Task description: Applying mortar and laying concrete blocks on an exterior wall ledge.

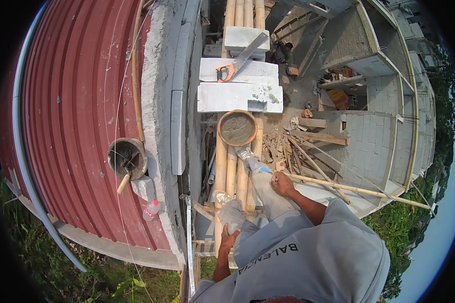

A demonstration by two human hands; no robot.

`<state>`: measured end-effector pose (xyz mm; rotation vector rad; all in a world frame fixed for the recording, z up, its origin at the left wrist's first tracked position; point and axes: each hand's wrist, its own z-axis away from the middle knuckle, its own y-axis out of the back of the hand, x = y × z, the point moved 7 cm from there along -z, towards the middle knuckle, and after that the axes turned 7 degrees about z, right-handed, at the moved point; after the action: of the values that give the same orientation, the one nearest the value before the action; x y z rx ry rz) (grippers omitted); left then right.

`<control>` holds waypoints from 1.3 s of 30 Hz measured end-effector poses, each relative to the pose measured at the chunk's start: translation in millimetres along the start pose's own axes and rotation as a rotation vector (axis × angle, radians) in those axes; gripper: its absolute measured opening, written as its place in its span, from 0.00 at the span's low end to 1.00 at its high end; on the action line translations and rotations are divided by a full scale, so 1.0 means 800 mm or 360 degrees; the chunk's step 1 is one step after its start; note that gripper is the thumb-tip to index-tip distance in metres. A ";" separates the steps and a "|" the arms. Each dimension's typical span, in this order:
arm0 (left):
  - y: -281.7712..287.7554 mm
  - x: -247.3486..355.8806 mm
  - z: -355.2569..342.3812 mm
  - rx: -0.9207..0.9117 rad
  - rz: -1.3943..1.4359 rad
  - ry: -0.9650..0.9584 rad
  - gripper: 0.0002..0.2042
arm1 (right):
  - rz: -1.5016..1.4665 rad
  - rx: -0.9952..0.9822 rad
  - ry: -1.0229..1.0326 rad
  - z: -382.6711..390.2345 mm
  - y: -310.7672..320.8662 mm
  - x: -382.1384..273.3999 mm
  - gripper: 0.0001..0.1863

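My left hand (230,240) rests against my left leg near the knee, thumb and fingers apart, holding nothing. By my right knee my right hand (282,185) is curled closed; whatever may be in it is hidden. A small blue patch (263,170) shows on the trouser leg beside it. Ahead of my feet, a round basin of grey mortar (237,128) sits on the bamboo poles (231,170). Beyond it lie several white lightweight blocks (222,97), one with a notch. A handsaw (243,58) with an orange and black handle lies across them. Neither hand touches these.
Left of the rough wall top (159,126) slopes a red corrugated roof (81,121). A mortar bucket (127,158) and a plastic bottle (151,209) stand beside the wall. A string crosses the roof. On the right, a deep drop holds scrap timber (280,151) and a person (284,50) far below.
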<state>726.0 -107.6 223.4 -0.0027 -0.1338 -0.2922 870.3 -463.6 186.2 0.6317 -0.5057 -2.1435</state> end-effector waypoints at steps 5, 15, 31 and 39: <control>0.014 0.050 -0.055 0.0367 0.0026 -0.0276 0.50 | -0.0125 -0.0002 0.0052 -0.123 0.016 0.003 0.25; 0.084 0.273 -0.336 0.0501 0.0593 -0.0329 0.41 | -0.0792 0.0749 -0.0296 -0.430 0.099 0.105 0.37; 0.114 0.665 -0.685 0.0161 0.0129 -0.0831 0.54 | -0.1544 0.0451 -0.0590 -0.629 0.102 0.287 0.49; 0.091 0.672 -0.645 0.0103 0.0395 -0.0778 0.54 | -0.1606 0.0541 -0.0743 -0.623 0.104 0.283 0.52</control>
<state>1324.6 -203.6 -216.3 -0.0266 -0.6238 -0.0339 1095.8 -761.8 -222.9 0.6386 -0.9589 -3.2357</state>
